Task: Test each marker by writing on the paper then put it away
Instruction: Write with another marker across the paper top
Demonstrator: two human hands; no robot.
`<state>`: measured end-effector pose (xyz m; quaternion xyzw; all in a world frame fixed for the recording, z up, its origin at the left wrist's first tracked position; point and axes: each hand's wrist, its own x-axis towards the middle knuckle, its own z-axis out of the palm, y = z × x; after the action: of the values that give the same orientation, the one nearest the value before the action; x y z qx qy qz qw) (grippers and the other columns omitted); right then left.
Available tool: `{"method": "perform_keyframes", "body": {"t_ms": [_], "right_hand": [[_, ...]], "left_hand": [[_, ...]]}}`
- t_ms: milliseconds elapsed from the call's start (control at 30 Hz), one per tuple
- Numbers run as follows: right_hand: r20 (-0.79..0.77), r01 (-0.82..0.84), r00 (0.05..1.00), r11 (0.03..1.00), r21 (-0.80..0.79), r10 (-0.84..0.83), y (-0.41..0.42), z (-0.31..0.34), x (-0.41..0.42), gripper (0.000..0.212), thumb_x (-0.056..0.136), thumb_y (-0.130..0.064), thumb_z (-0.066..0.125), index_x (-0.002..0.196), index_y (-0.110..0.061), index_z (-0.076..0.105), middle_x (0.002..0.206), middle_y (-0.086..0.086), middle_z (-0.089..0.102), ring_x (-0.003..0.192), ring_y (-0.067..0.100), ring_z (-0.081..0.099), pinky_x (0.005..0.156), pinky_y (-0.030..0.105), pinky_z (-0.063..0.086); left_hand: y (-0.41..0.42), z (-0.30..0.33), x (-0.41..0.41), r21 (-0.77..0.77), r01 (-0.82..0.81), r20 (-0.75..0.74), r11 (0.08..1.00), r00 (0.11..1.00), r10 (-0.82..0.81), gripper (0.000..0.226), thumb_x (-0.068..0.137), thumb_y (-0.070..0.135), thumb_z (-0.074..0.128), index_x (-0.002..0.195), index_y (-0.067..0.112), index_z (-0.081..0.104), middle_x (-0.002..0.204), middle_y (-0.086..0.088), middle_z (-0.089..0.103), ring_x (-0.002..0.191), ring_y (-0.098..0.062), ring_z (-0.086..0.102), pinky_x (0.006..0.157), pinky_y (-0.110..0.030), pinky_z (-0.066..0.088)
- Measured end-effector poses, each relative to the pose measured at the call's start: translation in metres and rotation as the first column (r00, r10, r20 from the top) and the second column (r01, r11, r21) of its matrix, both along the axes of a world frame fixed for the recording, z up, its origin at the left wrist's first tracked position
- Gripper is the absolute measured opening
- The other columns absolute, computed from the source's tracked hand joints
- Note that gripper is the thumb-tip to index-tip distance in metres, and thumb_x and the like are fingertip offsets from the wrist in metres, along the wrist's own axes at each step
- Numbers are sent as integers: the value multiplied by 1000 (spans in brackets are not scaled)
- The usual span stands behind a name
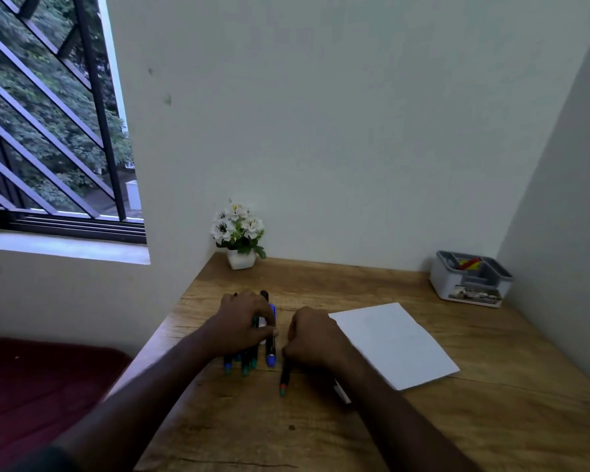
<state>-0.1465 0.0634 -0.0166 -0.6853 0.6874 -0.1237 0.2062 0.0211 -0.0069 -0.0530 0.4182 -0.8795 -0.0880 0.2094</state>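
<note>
Several markers [252,349] lie bunched on the wooden desk [422,420] under our left hand [244,323], which rests over them with fingers curled down around the bundle; a blue-capped marker [270,345] shows at its right edge. Our right hand [315,337] sits just beside, fingers closed round a single dark marker [284,378] whose coloured end points back toward us. The paper [394,344] lies flat to the right of that hand, touching or nearly touching the wrist, and we see no marks on it. At the far right corner stands a grey organiser [470,279] with compartments, something red and yellow lying in one; a small pot of white flowers [239,233] sits against the wall.

We judge the markers light, rigid and smooth-barrelled, likely to roll on the bare wood if released loose, so the left hand does well to keep the group corralled. The one in the right hand is best held at mid-barrel, then shifted near the tip for writing; whether its cap is on we cannot tell, as the hand hides that end. The paper is thin and will slide under a stroke unless pinned. We judge that no marker has been tested yet, and the organiser looks the likely place to put them away
</note>
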Motion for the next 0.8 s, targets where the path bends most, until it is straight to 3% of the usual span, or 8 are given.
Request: {"method": "perform_keyframes", "body": {"t_ms": [67, 200, 333, 433, 533, 633, 733, 800], "right_hand": [[-59, 11, 998, 1000, -25, -13, 3, -1, 5, 24, 86, -25, 71, 101, -14, 57, 95, 3, 60, 83, 16, 61, 58, 25, 44], [-47, 14, 999, 994, -111, -20, 6, -2, 12, 27, 90, -24, 69, 111, -11, 60, 112, 8, 65, 101, 22, 65, 72, 28, 47], [138, 81, 988, 991, -106, -66, -1, 12, -2, 19, 88, -29, 69, 99, -14, 62, 92, 3, 67, 78, 14, 64, 68, 27, 55], [236, 59, 971, 997, -59, -43, -6, 28, -27, 24, 94, -26, 64, 112, -10, 67, 92, 8, 73, 78, 19, 72, 75, 36, 61], [114, -3, 993, 996, -93, 14, -13, 37, -58, 25, 96, -19, 60, 121, -16, 64, 98, 5, 73, 69, 11, 70, 58, 27, 57], [-7, -102, 995, 986, -131, 102, -20, 35, -85, 27, 99, -13, 54, 123, -18, 64, 110, 3, 70, 80, 12, 72, 73, 34, 60], [-117, -141, 986, 972, -189, 120, -29, 23, -102, 26, 98, -12, 53, 120, -20, 66, 111, 1, 67, 83, 11, 62, 69, 24, 51], [-154, -144, 982, 953, -268, 105, -34, 12, -108, 22, 98, -20, 50, 113, -23, 66, 106, 0, 66, 85, 13, 56, 72, 29, 50]], "left_hand": [[-1, 0, -3, -6, -3, -2, 1000, 1000, 3, 21, 78, 48, 67, 82, 28, 69, 96, 14, 63, 101, -9, 52, 93, -44, 35], [-2, -3, -8, -35, 0, -64, 999, 998, -2, 38, 67, 62, 45, 80, 34, 67, 94, 20, 64, 98, -6, 54, 94, -48, 40], [-9, -2, -13, -41, 44, -216, 998, 975, -52, 23, 77, 52, 55, 99, 59, 54, 101, 38, 56, 102, 6, 51, 95, -49, 40], [-21, 5, -22, -57, 94, -254, 994, 961, -106, 23, 83, 51, 57, 105, 59, 55, 110, 30, 58, 103, 5, 50, 90, -49, 45], [-33, 11, -39, -99, 136, -278, 986, 947, -159, 20, 86, 47, 58, 105, 44, 65, 102, 26, 59, 99, 4, 49, 87, -43, 45], [-45, 12, -57, -110, 133, -265, 985, 951, -158, 31, 84, 55, 53, 104, 37, 68, 93, 31, 52, 96, 4, 47, 90, -42, 41], [-51, 8, -74, -106, 127, -206, 986, 967, -147, 33, 85, 60, 46, 100, 39, 67, 90, 30, 50, 95, 0, 45, 91, -49, 39], [-52, 5, -84, -108, 121, -198, 987, 970, -140, 34, 86, 60, 42, 99, 38, 66, 92, 29, 50, 98, 0, 43, 94, -50, 36]]}}
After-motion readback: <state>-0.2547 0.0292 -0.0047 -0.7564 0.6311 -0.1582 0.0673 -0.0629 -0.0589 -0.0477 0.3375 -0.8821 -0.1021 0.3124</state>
